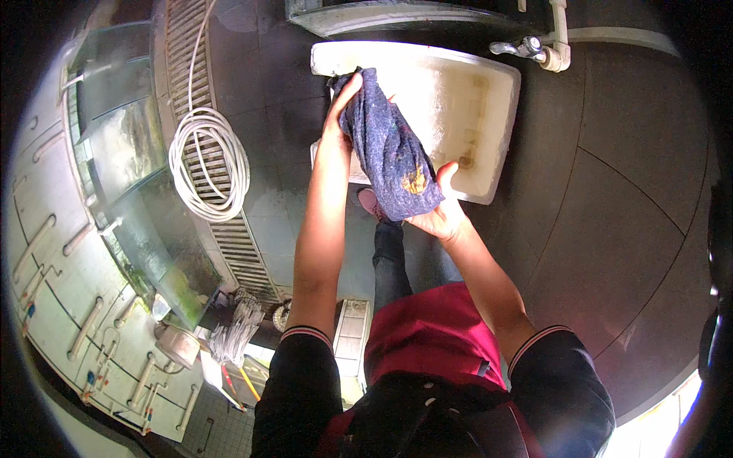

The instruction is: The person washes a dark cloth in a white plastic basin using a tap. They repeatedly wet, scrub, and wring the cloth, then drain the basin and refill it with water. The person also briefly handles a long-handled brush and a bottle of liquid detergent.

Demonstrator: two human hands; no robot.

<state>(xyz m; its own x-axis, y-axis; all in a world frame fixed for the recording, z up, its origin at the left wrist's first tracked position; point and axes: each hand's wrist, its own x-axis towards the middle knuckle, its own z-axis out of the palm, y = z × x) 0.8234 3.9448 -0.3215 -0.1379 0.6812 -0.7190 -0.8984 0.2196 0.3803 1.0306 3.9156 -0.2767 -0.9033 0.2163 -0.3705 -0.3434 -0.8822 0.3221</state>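
A folded blue-grey cloth (385, 140) with an orange-yellow patch near its lower end is stretched between both my hands. My left hand (342, 109) grips its upper end, thumb on top. At the lower right end, my right hand (438, 209) supports it from beneath, with the thumb raised beside its edge. Beneath and beyond the cloth stands a white foam box (507, 137), brightly lit on its left side. Its inner base looks wet and stained. The cloth and my left arm hide part of the box's left side.
A metal tap (515, 47) on a white pipe juts out at the upper right. Coiled white hose (209, 166) lies across a floor drain grate (243, 246). Glass tanks (134, 143) line the left side. A mop head (237, 326) hangs at the lower left.
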